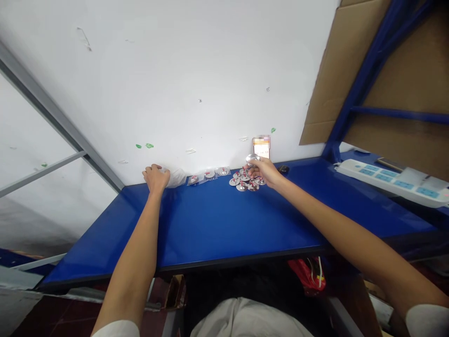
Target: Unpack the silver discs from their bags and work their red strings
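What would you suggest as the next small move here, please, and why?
Probably carry the shiny disc leftward to the whitish plastic: the right hand holds that disc by the pile of loose discs, the left hand is at the plastic, and bagged discs already lie between the hands.

The desk (210, 224) in front of me is plain blue on top, with a dark front edge. Its load sits mostly along the back edge. A crumpled whitish plastic bag (178, 178) lies toward the back left corner, and just beside it runs a short row of clear packets (209, 174). Right of the middle, shiny round discs (242, 186) with red marks overlap in a loose heap, a small black thing (284, 169) near them.
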The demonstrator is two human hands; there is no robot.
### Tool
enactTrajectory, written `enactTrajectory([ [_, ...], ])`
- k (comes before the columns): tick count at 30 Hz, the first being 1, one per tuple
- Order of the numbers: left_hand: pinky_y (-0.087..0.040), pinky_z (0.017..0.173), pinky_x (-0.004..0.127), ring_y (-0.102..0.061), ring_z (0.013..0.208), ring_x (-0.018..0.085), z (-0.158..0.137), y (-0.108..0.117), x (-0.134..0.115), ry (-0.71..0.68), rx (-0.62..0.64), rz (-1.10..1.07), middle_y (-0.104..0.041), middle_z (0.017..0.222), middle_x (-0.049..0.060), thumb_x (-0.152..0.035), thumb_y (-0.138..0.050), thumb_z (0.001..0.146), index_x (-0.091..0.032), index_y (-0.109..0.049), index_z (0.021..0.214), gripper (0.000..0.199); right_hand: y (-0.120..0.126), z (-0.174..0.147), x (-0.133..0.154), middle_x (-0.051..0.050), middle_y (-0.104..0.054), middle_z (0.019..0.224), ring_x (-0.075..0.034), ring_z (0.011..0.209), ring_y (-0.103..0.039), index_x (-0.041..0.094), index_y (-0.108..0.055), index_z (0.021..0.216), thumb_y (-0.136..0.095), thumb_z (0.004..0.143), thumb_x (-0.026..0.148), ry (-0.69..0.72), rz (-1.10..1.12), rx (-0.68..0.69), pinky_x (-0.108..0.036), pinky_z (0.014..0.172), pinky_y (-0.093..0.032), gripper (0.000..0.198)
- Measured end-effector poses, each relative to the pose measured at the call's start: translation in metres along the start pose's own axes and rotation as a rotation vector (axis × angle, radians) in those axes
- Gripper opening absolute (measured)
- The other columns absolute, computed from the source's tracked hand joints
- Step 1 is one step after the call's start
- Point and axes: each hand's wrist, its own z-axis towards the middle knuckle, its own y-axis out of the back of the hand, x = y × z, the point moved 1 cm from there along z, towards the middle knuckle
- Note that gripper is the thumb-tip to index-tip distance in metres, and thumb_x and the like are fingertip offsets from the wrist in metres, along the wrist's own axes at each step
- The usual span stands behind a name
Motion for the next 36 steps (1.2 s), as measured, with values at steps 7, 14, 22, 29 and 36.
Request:
enactTrajectory([
  [7, -0.044, 0.108, 0.049, -0.060, 0.108, 0.032, -0.005, 0.006, -0.045, -0.137, -0.018, -0.216, -0.071, 0.108, 0.013, -0.027, -0.057, 0.087, -0.020, -0.067, 0.096, 0.016, -0.013, -0.005, -0.010, -0.008, -0.074, 0.081, -0.015, 0.060, -0.064, 0.018, -0.063, 0.092, -0.055, 0.099, 0.028, -0.230, 0.252, 0.188, -0.025, 0.057, -0.057, 0.015],
  [14, -0.048, 0.071, 0.030, -0.062, 0.076, 0.019, -0.092, -0.004, -0.149, -0.394, 0.611, -0.808, -0.071, 0.086, 0.004, -0.035, -0.065, 0.091, -0.021, -0.075, 0.106, 0.023, -0.036, -0.016, -0.023, -0.016, -0.080, 0.090, -0.018, 0.070, -0.075, 0.012, -0.070, 0.098, -0.040, 0.107, 0.023, -0.286, 0.184, 0.340, -0.026, 0.066, -0.063, 0.033],
  [22, -0.051, 0.090, 0.038, -0.065, 0.093, 0.024, -0.137, 0.000, -0.174, -0.809, 0.508, -0.544, -0.071, 0.110, 0.009, -0.037, -0.064, 0.102, -0.025, -0.075, 0.123, 0.026, -0.042, -0.026, -0.026, -0.015, -0.082, 0.101, -0.023, 0.083, -0.083, 0.014, -0.072, 0.111, -0.071, 0.104, 0.032, -0.167, -0.001, 0.314, -0.028, 0.069, -0.069, 0.020],
  [29, -0.050, 0.085, 0.036, -0.066, 0.096, 0.025, -0.126, -0.004, -0.166, -0.718, 0.484, -0.617, -0.073, 0.103, 0.008, -0.037, -0.059, 0.106, -0.024, -0.074, 0.103, 0.021, -0.039, -0.023, -0.022, -0.017, -0.082, 0.106, -0.026, 0.088, -0.084, 0.014, -0.068, 0.114, -0.070, 0.104, 0.041, -0.134, -0.018, 0.342, -0.030, 0.072, -0.070, 0.029],
  [36, -0.049, 0.083, 0.035, -0.065, 0.082, 0.021, -0.123, -0.017, -0.160, -0.606, 0.604, -0.594, -0.070, 0.088, 0.004, -0.038, -0.048, 0.109, -0.022, -0.058, 0.099, 0.021, -0.024, -0.012, -0.016, -0.016, -0.081, 0.099, -0.020, 0.074, -0.080, 0.016, -0.061, 0.099, -0.064, 0.107, 0.028, -0.068, -0.082, 0.231, -0.031, 0.065, -0.068, 0.014],
])
